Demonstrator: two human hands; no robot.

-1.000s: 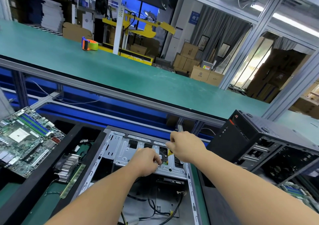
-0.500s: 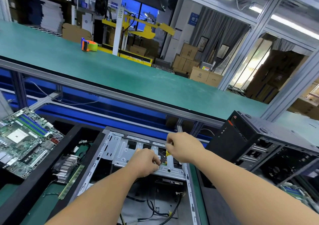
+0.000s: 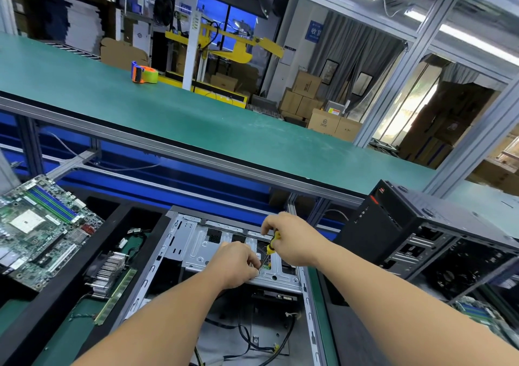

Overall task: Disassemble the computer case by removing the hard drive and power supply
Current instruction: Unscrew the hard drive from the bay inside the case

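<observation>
Between the earlier frames and this one, little had shifted: both hands stayed over the drive bay, the right hand [image 3: 292,239] sitting marginally higher on the screwdriver [image 3: 271,246] while the left hand [image 3: 238,264] held its place. The open computer case [image 3: 179,242] lay flat on the green bench, its silver drive cage [image 3: 202,246] at the far end, with loose black cables [image 3: 247,334] on the case floor nearer the person.

Step in hand, as judged: loosening a screw on the cage that retains the hard drive. The drive itself could not be made out; it was presumably under the cage and hands. To do this well, the driver should be kept in line with the screw, pressed down firmly before turning, and the tip steadied so that it does not cam out or skid onto the small green board beside it.

Grip: the right hand's fingers were curled round the yellow-and-black handle, gripping it from above. The left hand's fingers were bunched and pinched together at the shaft's lower end, apparently guiding the tip; whether they held the shaft or a screw could not be told.

Beside the case lay a motherboard [image 3: 42,231], a heatsink [image 3: 108,273], a memory stick [image 3: 116,295] and a second black tower case [image 3: 427,233].
</observation>
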